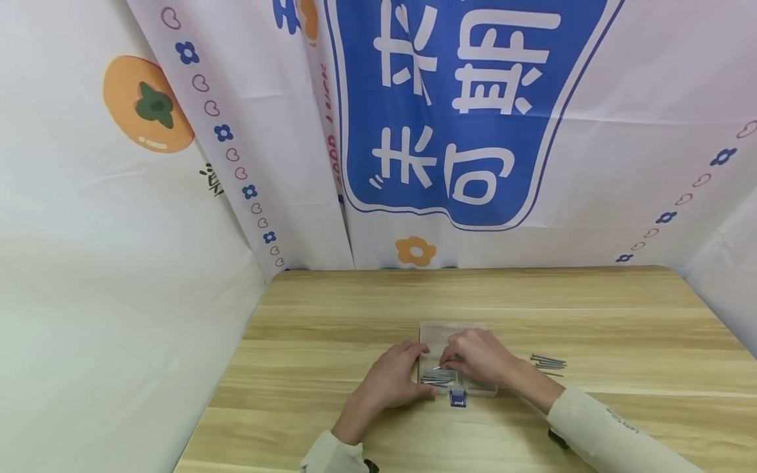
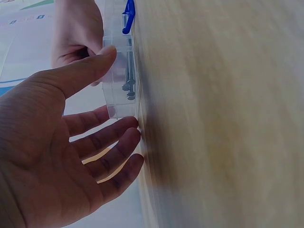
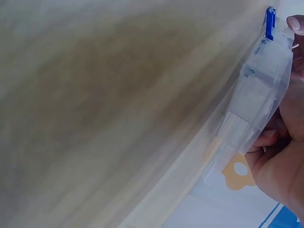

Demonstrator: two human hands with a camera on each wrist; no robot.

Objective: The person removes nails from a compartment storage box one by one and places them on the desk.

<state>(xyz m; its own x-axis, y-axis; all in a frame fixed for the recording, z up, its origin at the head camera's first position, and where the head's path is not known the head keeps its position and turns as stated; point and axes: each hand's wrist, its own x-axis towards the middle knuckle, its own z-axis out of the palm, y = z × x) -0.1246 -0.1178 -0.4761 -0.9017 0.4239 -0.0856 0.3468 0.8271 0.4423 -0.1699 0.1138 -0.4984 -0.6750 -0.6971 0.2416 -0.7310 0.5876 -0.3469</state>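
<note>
A clear plastic compartment box (image 1: 437, 333) lies on the wooden table with its blue latch (image 1: 458, 398) toward the person. Several nails (image 1: 436, 380) lie in its near left compartment; their heads show through the wall in the left wrist view. My left hand (image 1: 395, 379) holds the box at its left side, thumb at the near corner and index finger farther back. Over the box, my right hand (image 1: 478, 355) pinches a small shiny nail (image 1: 437, 368), mostly hidden by the fingers, close above the nail compartment.
Several loose nails (image 1: 549, 362) lie on the table (image 1: 331, 322) to the right of the box, near the right forearm. A printed cloth (image 1: 378, 243) hangs behind the table's far edge, and a white cloth wall (image 1: 118, 276) stands at the left.
</note>
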